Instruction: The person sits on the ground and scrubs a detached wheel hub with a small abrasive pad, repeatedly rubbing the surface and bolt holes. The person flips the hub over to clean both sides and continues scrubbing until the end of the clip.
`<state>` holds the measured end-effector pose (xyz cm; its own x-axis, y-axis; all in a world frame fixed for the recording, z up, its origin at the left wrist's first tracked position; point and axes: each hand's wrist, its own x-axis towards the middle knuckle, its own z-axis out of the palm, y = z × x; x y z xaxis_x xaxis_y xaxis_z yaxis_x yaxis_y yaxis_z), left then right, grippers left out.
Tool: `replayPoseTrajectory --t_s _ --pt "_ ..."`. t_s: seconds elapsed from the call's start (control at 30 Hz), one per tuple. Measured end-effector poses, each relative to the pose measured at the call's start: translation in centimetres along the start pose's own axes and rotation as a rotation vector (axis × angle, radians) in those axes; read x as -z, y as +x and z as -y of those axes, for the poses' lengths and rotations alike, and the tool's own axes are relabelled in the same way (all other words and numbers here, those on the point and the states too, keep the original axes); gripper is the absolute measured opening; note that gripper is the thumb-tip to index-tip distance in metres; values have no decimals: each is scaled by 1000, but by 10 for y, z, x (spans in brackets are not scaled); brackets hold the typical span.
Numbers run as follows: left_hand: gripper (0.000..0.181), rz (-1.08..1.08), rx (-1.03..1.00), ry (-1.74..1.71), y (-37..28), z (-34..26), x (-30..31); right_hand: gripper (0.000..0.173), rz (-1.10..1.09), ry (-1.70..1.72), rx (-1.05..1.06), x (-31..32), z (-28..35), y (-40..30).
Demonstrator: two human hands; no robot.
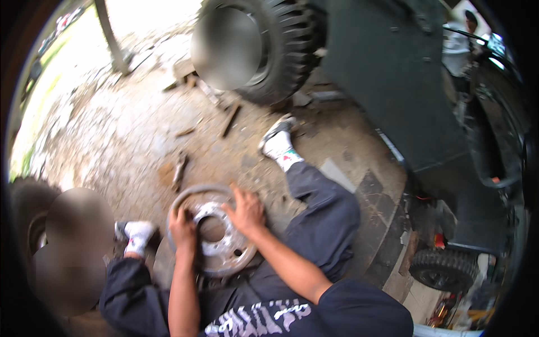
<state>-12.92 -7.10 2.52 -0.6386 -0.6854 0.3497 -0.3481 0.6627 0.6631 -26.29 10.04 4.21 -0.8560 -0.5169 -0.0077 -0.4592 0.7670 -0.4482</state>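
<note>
A worn steel wheel rim [229,263] with a round centre hole lies between my bent legs, close to my body. My left hand [184,231] grips its left side, with the fingers curled over the metal. On the opposite side, my right hand [248,212] holds the rim, fingers spread over the upper right edge and thumb toward the centre. Dark, knobby rubber shows under the near edge, mostly hidden. Just beyond the rim, a metal hand tool, perhaps a wrench [180,170], rests on the dirt floor.
A large lugged tire [290,50] stands ahead, beside a dark green vehicle panel [387,80]. Another tire [29,200] is at left. Wood strips [230,121] and rubble litter the ground. A small knobby tire [444,267] sits lower right. A person [457,48] is at upper right.
</note>
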Motion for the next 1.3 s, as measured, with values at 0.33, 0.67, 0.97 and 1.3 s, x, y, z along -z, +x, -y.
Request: replayPoseTrajectory --t_s 0.33,0.67,0.97,1.3 --pt "14 77 89 76 -12 0 8 75 73 61 -61 16 8 1" --pt "11 71 30 37 -3 4 7 75 83 91 -47 14 2 3" --pt "14 128 33 14 -7 3 12 78 112 92 -73 17 3 3" --pt "12 136 49 13 -5 2 11 77 134 85 -87 25 11 4"
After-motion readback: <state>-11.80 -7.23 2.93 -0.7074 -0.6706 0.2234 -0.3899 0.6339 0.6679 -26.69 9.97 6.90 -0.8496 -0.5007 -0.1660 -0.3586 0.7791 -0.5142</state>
